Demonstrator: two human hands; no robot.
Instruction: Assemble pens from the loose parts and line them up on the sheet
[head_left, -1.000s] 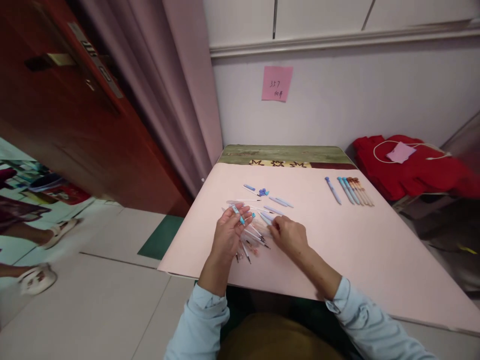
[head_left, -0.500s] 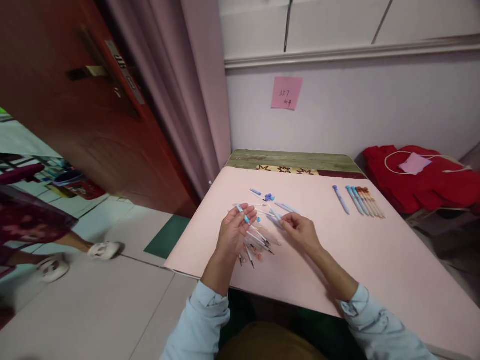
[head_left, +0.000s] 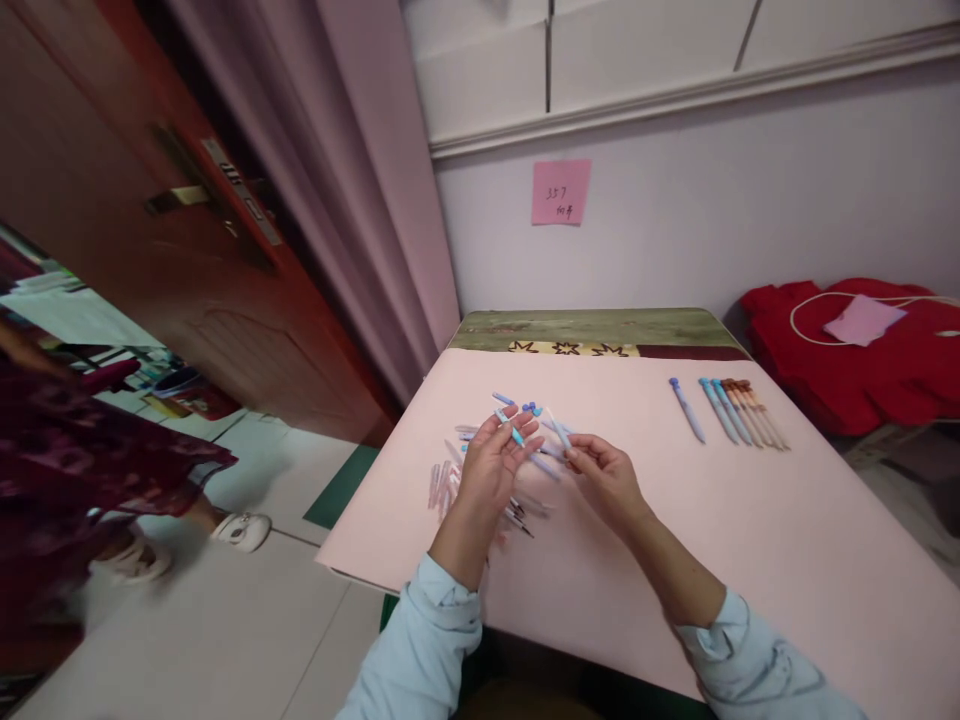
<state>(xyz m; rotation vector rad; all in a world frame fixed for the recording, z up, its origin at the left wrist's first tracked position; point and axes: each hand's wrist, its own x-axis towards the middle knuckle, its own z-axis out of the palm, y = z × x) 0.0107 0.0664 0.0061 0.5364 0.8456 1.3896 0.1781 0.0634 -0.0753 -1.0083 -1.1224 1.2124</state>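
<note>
My left hand (head_left: 489, 462) is turned palm up. Its thumb presses a short white-and-bright-blue pen part (head_left: 517, 434) against the fingers. Across from it, my right hand (head_left: 606, 474) pinches a slim pale blue pen barrel (head_left: 559, 432), which tilts up toward the left hand; the two parts are apart. Pen refills (head_left: 519, 522) with dark tips lie on the table below my left hand, partly covered by it. Clear and pinkish barrels (head_left: 444, 484) are heaped to its left. Small blue pen caps (head_left: 531, 408) sit just beyond the fingers.
Blue pens (head_left: 724, 412) and brown-topped pens (head_left: 759, 415) form a row at the table's right, beside one purple-blue pen (head_left: 687, 410). A red cloth (head_left: 802, 370) with a white cable lies past the right edge. A person in a dark red floral skirt (head_left: 112, 440) is by the door (head_left: 247, 320).
My view has shifted a little. The left hand has moved right, closer to the right hand, uncovering the heap of barrels. At the left, the person's skirt and shoes have moved further into view.
</note>
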